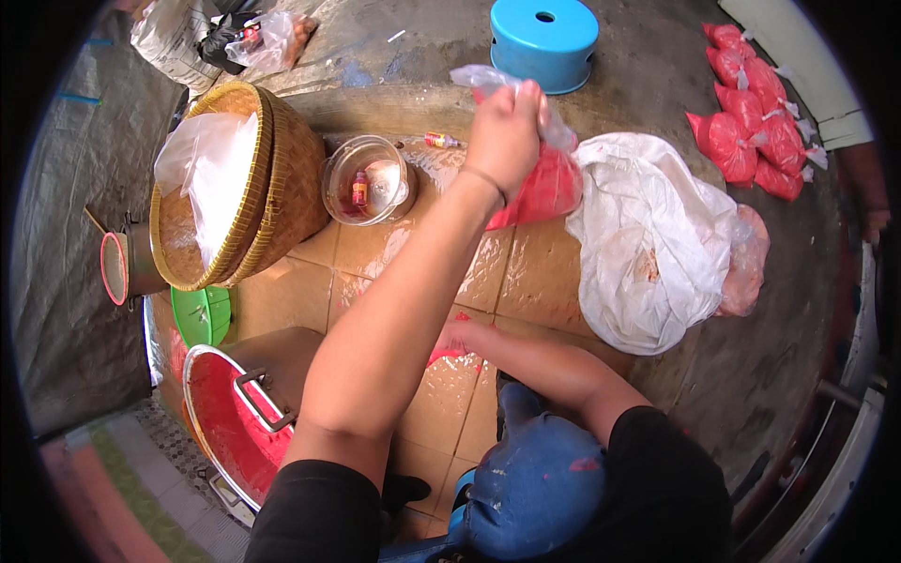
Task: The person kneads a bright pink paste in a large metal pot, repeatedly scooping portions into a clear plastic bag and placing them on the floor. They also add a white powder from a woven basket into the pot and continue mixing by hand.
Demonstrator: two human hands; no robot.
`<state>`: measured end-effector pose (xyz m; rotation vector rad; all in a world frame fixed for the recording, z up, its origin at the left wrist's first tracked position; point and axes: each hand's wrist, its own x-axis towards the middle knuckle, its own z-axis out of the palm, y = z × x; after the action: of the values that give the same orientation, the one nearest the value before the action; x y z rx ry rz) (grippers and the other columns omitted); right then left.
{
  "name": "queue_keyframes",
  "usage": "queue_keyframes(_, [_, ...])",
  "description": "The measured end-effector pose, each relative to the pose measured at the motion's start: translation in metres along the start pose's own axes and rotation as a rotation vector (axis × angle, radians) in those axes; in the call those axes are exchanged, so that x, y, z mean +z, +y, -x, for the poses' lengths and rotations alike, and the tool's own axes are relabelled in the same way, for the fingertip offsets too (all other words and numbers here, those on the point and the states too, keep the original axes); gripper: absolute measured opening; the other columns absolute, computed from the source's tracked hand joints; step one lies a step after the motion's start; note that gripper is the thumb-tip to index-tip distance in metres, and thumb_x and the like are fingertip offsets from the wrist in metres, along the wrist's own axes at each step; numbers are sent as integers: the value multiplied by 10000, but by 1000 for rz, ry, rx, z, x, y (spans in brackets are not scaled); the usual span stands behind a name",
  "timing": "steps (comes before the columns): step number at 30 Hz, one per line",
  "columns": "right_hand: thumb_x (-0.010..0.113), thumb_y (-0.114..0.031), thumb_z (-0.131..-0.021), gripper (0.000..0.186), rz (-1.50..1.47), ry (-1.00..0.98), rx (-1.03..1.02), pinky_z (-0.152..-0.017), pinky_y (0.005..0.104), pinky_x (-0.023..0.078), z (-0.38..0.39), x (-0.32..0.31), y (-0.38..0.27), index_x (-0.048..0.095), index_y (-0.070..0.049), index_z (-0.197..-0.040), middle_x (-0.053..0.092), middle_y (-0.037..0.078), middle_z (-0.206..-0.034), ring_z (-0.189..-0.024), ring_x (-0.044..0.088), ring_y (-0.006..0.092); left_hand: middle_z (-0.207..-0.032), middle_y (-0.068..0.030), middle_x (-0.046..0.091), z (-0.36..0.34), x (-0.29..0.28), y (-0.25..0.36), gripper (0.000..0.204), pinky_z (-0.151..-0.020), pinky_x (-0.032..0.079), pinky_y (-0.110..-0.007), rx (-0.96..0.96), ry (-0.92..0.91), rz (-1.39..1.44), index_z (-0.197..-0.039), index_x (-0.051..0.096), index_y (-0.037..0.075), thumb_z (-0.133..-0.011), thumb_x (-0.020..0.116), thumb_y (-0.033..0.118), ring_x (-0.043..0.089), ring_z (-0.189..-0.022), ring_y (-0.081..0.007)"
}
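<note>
The big metal pot [302, 355], with red stuff inside, stands on the left side of the left forearm. The white sack [648, 244] lies just to the right of the plastic bag [549, 188]. This bag, with red contents, is in front of the person; its long axis goes from the neck, at upper left, toward lower right. The left hand [507, 141] is clenched around the neck, so it is the nearer one. The right hand [460, 340], partly hidden, is closer to the body; I cannot tell its grasp.
</note>
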<state>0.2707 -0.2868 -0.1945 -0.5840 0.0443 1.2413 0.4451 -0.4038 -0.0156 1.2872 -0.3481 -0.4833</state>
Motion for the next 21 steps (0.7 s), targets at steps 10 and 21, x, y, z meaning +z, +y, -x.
queue_keyframes(10, [536, -36, -831, 128, -58, 4, 21, -720, 355, 534, -1, 7, -14, 530, -12, -956, 570, 90, -912, -785, 604, 198, -710, -53, 485, 6, -59, -28, 187, -595, 420, -335, -358, 507, -18, -773, 491, 49, -850, 403, 195, 464, -634, -157])
queue_keyframes(21, [504, -34, -846, 137, 9, 79, -35, -726, 361, 529, -10, -2, -3, 528, -14, -979, 568, 95, -921, -795, 604, 204, -609, -13, 458, -29, -22, -4, 192, -523, 397, -289, -293, 351, 169, -715, 495, 40, -811, 419, 189, 440, -559, -133])
